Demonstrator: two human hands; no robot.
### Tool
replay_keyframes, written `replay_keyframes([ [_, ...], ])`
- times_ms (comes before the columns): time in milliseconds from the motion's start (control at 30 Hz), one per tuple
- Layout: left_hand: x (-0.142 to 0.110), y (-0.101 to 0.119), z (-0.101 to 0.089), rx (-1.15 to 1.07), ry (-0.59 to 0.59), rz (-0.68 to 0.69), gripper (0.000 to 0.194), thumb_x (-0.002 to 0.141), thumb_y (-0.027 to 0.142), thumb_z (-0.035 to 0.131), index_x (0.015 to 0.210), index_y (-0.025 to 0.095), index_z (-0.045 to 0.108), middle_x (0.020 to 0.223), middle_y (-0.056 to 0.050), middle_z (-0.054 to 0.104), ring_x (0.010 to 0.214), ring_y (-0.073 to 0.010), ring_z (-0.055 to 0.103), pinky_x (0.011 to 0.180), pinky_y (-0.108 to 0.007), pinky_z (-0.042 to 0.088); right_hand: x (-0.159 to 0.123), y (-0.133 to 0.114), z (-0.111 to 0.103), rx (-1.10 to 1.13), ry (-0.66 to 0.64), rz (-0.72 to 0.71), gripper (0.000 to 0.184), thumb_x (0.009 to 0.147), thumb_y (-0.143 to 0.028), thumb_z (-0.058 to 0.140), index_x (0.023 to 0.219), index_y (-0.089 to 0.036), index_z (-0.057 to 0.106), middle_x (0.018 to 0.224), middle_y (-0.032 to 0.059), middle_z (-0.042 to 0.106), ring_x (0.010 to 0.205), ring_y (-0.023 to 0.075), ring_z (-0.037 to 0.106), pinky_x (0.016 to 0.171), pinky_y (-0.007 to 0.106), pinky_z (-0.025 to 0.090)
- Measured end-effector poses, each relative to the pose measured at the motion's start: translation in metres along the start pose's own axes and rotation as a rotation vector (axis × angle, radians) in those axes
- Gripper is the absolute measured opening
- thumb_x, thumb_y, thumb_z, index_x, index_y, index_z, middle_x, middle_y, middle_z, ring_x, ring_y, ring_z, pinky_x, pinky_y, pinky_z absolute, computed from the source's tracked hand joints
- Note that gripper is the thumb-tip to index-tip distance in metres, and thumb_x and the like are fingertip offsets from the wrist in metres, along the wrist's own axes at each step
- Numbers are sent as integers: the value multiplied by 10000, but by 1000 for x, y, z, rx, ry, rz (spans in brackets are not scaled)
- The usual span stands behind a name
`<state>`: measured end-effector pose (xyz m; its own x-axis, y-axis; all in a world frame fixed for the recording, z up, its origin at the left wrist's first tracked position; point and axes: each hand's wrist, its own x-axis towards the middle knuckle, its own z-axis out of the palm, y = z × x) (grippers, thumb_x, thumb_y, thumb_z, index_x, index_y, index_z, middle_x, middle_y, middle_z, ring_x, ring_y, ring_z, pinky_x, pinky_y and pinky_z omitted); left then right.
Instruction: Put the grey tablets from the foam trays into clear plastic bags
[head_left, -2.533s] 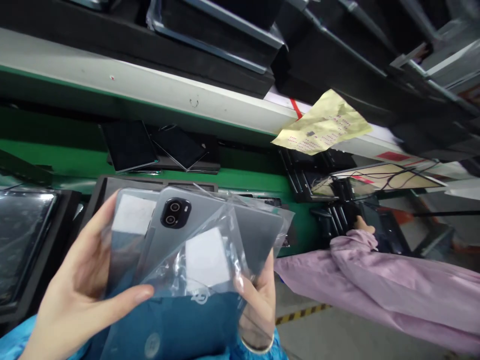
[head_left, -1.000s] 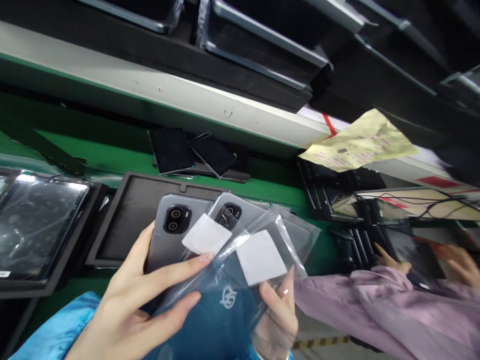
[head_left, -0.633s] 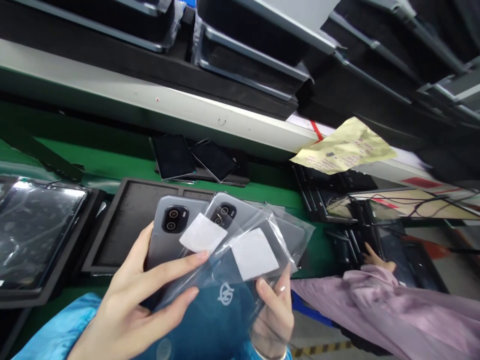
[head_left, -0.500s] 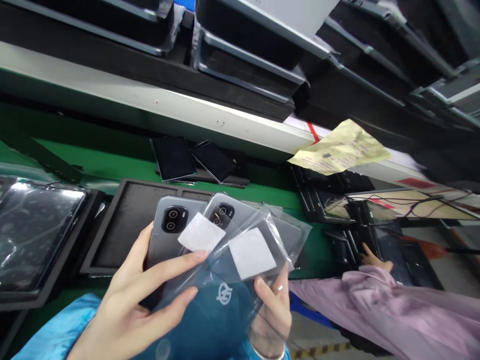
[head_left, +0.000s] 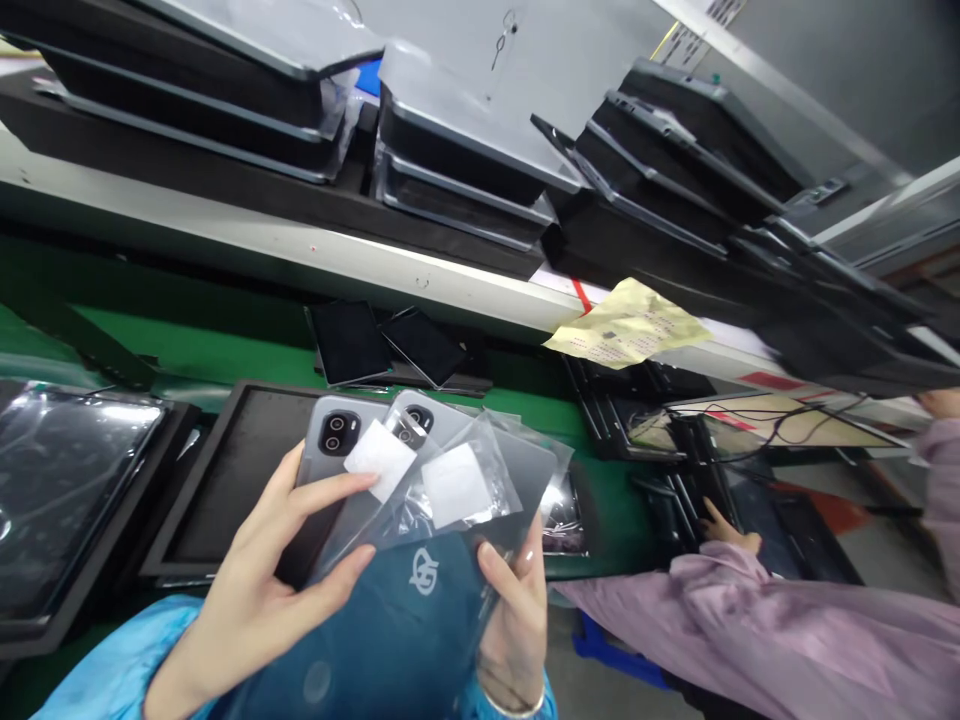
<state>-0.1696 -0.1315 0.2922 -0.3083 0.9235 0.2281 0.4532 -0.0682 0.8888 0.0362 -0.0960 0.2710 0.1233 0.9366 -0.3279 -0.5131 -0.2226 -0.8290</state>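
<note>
My left hand [head_left: 259, 590] is closed on a grey tablet [head_left: 330, 470] with a black twin-lens camera block, held back side up. My right hand [head_left: 514, 610] grips the lower right of a second grey tablet [head_left: 517, 475] that sits inside a clear plastic bag [head_left: 450, 490] with white labels. The two tablets overlap, fanned apart above a green bench. Blue sleeves cover both of my wrists, and a dark blue cloth with a white logo [head_left: 424, 575] shows under the tablets.
An empty black foam tray [head_left: 217, 480] lies just beyond my hands. A bagged screen in a tray [head_left: 60, 480] is at left. Two dark tablets [head_left: 382, 345] lie further back. Stacked trays [head_left: 450, 170] fill the shelf above. A person in a lilac sleeve [head_left: 750, 620] works at right. A yellow sheet [head_left: 630, 325] hangs from the shelf.
The view tilted up and pulled back, so more of the shelf shows. My hands keep the same grip on the two tablets, now lower and smaller in view.
</note>
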Motion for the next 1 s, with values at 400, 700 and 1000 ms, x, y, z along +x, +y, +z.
replay_keyframes([
  [400, -5, -30, 2, -94, -32, -103, 455, 1016, 384, 623, 1466, 317, 596, 1584, -21, 586, 1644, -329, 296, 1382, -496, 132, 10, 2, -1, 9, -38, 72, 914, 767, -247, 910, 1590, -340, 525, 1334, 48, 795, 1095, 234, 797, 1029, 375, 623],
  [700, -5, -3, 8, -163, 8, -149, 374, 1064, 434, 556, 1430, 398, 621, 1572, 97, 606, 1674, -215, 205, 1389, -367, 114, 18, 11, -15, -23, -32, 84, 877, 746, -237, 927, 1546, -348, 584, 1340, 34, 793, 1221, 227, 762, 1044, 333, 615],
  [1000, -8, -16, 9, -242, 87, -235, 304, 1051, 491, 557, 1235, 367, 764, 1444, 60, 711, 1591, -231, 403, 1373, -362, 181, 19, 17, -21, -17, -56, 85, 898, 743, -252, 934, 1554, -368, 565, 1332, 17, 796, 1231, 193, 762, 1017, 273, 620],
])
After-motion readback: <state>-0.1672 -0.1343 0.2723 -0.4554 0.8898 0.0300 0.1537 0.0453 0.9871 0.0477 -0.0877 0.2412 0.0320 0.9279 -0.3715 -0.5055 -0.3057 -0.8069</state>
